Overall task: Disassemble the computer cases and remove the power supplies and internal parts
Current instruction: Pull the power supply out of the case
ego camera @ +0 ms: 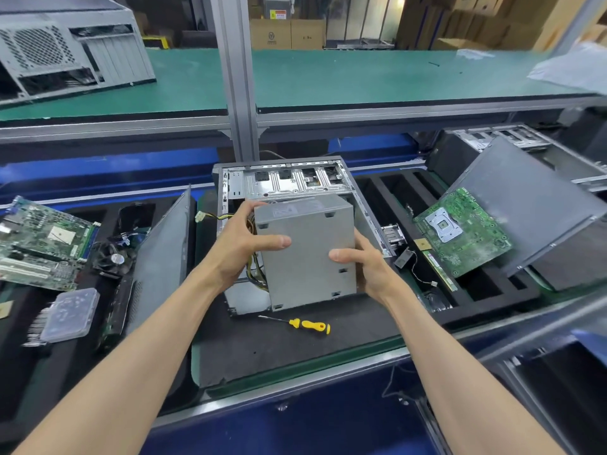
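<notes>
At bench centre, open computer case (285, 178) lies gutted. Power supply (305, 247) lifted just above it, cables (254, 277) trailing; left hand (243, 241) and right hand (364, 264) clasp its sides. Motherboards (463, 231) already out; further cases apparently pending. Screwdriver (308, 325) idle.

Two motherboards (44, 243) (463, 231), one power supply (307, 251), one screwdriver (308, 325), two hands (244, 244) (364, 261).

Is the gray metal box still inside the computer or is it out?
Mostly out. Both hands hold the power supply lifted above the open case, though its wires still trail down beside it.
</notes>
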`<act>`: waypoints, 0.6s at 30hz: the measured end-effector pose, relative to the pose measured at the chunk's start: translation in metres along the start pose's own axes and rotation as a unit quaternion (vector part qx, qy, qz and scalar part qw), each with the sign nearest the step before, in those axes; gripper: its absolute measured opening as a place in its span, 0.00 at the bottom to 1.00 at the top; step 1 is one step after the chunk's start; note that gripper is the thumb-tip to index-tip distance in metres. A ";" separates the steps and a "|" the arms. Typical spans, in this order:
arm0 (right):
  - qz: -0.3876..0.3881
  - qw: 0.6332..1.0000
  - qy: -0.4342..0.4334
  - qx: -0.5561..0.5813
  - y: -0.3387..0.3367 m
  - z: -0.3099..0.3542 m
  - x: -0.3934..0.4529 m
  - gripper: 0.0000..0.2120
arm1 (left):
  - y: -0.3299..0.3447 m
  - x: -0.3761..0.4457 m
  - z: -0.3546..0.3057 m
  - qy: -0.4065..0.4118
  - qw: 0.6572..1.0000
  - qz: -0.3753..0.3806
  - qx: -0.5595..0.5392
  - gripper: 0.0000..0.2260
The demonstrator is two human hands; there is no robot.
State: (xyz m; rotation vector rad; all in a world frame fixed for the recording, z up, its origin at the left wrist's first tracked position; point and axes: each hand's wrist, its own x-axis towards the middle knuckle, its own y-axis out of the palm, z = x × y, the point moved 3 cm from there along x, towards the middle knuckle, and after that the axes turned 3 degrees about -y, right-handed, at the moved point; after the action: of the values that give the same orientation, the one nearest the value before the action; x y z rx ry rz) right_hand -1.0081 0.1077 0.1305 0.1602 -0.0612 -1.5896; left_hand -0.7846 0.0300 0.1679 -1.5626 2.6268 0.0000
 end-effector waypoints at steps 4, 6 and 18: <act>0.030 0.999 -0.002 -0.045 -0.002 0.001 -0.008 0.31 | 0.001 -0.014 0.008 0.025 1.000 -0.006 0.003 0.38; 0.039 0.997 0.003 -0.065 -0.001 -0.001 -0.012 0.32 | 0.003 -0.022 0.011 0.035 0.999 -0.010 0.015 0.38; 0.050 0.980 0.003 -0.191 0.015 -0.026 -0.036 0.44 | 0.000 -0.067 0.034 0.081 0.986 0.003 0.142 0.38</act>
State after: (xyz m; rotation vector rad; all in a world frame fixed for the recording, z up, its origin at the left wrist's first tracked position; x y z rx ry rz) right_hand -0.9886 0.1445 0.1088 -0.1361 0.2357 -1.4723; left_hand -0.7504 0.0899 0.1388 -1.5129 2.6021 -0.4994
